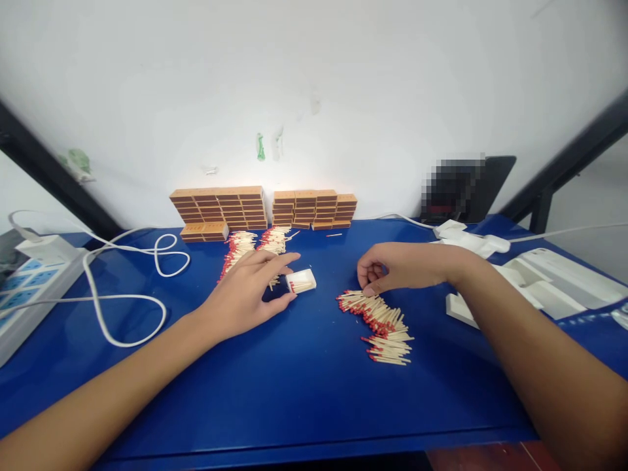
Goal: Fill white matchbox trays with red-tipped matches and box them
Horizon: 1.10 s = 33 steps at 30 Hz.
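Observation:
A small white matchbox tray (308, 277) lies on the blue table with a few red-tipped matches (302, 286) inside. My left hand (252, 288) is at its left end, thumb on the near corner and fingers along the far side, loosely gripping it. To the right, my right hand (387, 268) has its fingers curled and pinched at the top of a loose pile of matches (380, 317); its thumb and fingertips close on matches there. How many it holds is hidden. Two more match heaps, one of them a long row (239, 247), lie behind my left hand.
Stacked matchboxes (218, 208) stand against the wall, with a second stack (314, 209) beside them. A single match (334, 235) lies before it. White cable (98, 294) loops near a power strip (29, 281) at left. White plastic pieces (530, 281) and a dark tablet-like panel (490, 190) are at right.

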Tool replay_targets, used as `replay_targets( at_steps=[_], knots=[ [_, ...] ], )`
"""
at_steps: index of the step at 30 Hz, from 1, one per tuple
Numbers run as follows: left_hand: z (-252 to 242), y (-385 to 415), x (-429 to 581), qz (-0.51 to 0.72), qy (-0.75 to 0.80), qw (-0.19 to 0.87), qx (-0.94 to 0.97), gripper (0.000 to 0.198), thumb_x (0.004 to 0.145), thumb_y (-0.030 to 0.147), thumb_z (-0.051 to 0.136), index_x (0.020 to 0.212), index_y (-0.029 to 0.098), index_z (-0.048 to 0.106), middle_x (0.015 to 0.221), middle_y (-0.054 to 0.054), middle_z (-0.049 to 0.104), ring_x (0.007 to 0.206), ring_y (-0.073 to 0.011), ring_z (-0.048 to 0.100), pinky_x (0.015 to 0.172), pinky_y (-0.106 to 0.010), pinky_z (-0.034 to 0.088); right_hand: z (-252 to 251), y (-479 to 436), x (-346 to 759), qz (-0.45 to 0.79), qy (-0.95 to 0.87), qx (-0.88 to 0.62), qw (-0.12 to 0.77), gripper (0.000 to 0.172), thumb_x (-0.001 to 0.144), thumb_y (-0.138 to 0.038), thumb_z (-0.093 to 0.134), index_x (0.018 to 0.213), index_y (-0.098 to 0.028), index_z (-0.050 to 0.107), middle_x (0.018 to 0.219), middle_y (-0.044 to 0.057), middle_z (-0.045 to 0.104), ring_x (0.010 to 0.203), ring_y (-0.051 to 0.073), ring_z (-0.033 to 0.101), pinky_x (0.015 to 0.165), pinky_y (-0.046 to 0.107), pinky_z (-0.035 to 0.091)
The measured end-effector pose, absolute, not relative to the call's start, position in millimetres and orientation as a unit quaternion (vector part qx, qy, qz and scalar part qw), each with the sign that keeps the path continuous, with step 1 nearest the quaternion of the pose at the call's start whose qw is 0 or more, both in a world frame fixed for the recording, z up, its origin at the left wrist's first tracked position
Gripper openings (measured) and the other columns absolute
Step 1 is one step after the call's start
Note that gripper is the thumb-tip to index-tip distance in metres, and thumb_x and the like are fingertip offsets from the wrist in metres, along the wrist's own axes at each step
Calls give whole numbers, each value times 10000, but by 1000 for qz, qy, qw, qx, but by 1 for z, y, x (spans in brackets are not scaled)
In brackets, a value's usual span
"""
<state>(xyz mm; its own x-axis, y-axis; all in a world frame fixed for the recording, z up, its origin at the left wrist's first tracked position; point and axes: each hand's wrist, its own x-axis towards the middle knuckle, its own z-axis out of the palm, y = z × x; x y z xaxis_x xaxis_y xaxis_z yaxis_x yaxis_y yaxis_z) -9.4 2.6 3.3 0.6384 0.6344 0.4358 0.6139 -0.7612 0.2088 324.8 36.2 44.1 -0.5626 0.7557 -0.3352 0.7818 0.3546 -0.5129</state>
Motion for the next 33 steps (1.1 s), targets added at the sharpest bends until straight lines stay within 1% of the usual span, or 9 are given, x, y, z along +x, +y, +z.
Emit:
replay_targets(
  at_steps=[5,8,11,14,17,21,25,29,33],
  knots=[
    [3,3,-10,244,348,14,905,557,981,336,707,1501,250,527,1302,-92,736,1250,-274,664,1113,-484,536,45,34,323,-315,827,464,42,180,862,-410,721,794,-262,798,794,36,748,710,214,654,611,323,447],
    [2,3,-10,245,347,17,905,564,981,334,706,1508,259,520,1303,-87,736,1266,-277,657,1117,-486,534,49,34,324,-312,825,470,46,193,872,-423,710,799,-266,795,783,23,746,698,203,636,610,322,444],
    [2,3,-10,246,346,22,905,581,979,325,710,1520,272,508,1301,-83,738,1272,-278,653,1119,-492,533,48,38,327,-307,829,467,12,217,873,-443,710,823,-248,791,776,28,738,694,196,616,620,320,451],
    [2,3,-10,252,342,21,905,593,970,312,718,1523,280,505,1268,-75,752,1261,-282,659,1115,-498,535,38,51,327,-281,833,473,-65,202,885,-412,691,876,-232,781,789,34,732,693,191,606,624,312,449],
    [2,3,-10,250,340,26,906,606,964,304,723,1526,279,500,1240,-61,766,1262,-285,654,1111,-494,536,22,71,322,-158,832,510,-151,125,924,-266,615,886,-211,721,858,59,744,733,194,618,673,318,446],
    [3,3,-9,252,346,31,903,599,969,318,720,1525,267,503,1249,-61,764,1255,-280,656,1106,-487,539,3,93,314,-42,845,519,-127,119,959,-168,566,878,-191,650,914,97,728,779,211,614,710,323,417],
    [3,2,-9,247,348,32,904,591,964,314,725,1515,263,517,1285,-77,747,1252,-283,661,1102,-495,541,-8,101,313,-30,845,515,-140,116,998,-180,539,938,-184,638,990,112,712,813,215,615,750,322,431],
    [2,2,-9,242,351,30,904,603,965,320,726,1524,263,508,1303,-85,738,1243,-281,661,1095,-494,544,-16,104,316,-25,846,498,-190,127,1007,-216,570,1099,-166,641,1103,129,688,884,229,627,833,337,462],
    [2,2,-9,247,346,26,905,596,967,313,726,1520,258,510,1300,-84,740,1244,-276,657,1097,-486,539,-20,107,317,-42,848,496,-182,109,1011,-193,539,1020,-175,647,1098,132,683,916,237,631,849,338,464]
  ],
)
